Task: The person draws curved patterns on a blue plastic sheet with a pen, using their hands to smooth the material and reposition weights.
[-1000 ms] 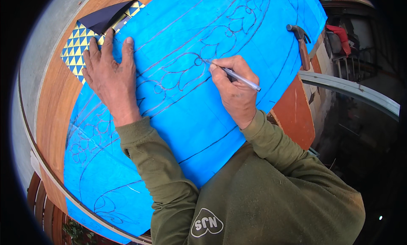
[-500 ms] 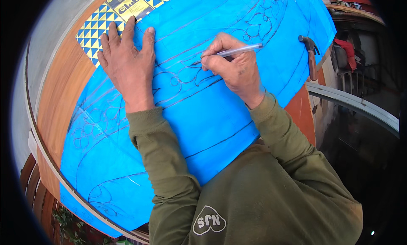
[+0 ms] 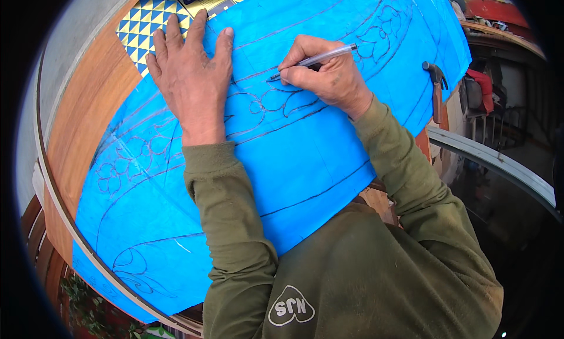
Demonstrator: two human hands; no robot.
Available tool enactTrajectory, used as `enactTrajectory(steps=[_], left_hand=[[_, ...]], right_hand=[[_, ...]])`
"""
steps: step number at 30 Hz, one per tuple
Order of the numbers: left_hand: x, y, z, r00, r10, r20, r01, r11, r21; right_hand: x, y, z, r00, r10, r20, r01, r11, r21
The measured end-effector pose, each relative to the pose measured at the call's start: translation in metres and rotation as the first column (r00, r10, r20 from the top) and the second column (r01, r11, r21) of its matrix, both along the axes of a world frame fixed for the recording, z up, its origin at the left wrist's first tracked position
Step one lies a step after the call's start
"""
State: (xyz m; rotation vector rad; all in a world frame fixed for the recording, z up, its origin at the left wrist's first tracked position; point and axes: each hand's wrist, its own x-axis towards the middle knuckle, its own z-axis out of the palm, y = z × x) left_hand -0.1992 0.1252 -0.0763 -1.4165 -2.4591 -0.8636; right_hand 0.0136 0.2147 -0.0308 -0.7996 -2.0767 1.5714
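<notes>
A large blue sheet point(image 3: 305, 157) lies under both hands, with dark curved lines, flowers and leaves drawn on it. My right hand point(image 3: 329, 75) grips a clear-barrelled pen point(image 3: 330, 54). The pen's dark tip is at the sheet, just above a drawn flower. My left hand point(image 3: 197, 83) is spread flat with fingers apart. It presses on the sheet's far edge, and its fingertips reach over a yellow-and-blue triangle-patterned sheet or packet point(image 3: 151, 28).
Wooden board point(image 3: 82, 148) shows beyond the blue sheet at the left. A hammer point(image 3: 436, 86) rests at the sheet's right side, its handle toward me. A thin curved strip point(image 3: 63, 216) crosses the lower left. Farther right runs a pale metal rail point(image 3: 493, 160).
The pen tip has shifted slightly left and away from me relative to the drawn flower. My left hand stays flat on the sheet. The whole view has shifted a little.
</notes>
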Motion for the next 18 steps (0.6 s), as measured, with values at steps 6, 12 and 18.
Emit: enactTrajectory(steps=[6, 12, 18], left_hand=[[-0.0008, 0.0006, -0.0007, 1.000, 0.010, -0.027, -0.011, 0.999, -0.038], [0.0003, 0.0011, -0.0006, 1.000, -0.004, -0.015, 0.004, 1.000, 0.003], [-0.0004, 0.0000, -0.0010, 1.000, -0.003, -0.006, 0.003, 1.000, 0.003]], right_hand=[[0.0001, -0.0003, 0.0013, 1.000, -0.025, -0.012, 0.026, 0.999, 0.026], [0.0044, 0.0041, -0.0018, 0.999, 0.032, -0.030, -0.031, 0.999, 0.029], [0.0075, 0.0054, -0.0007, 0.997, 0.071, -0.024, -0.071, 0.997, 0.013]])
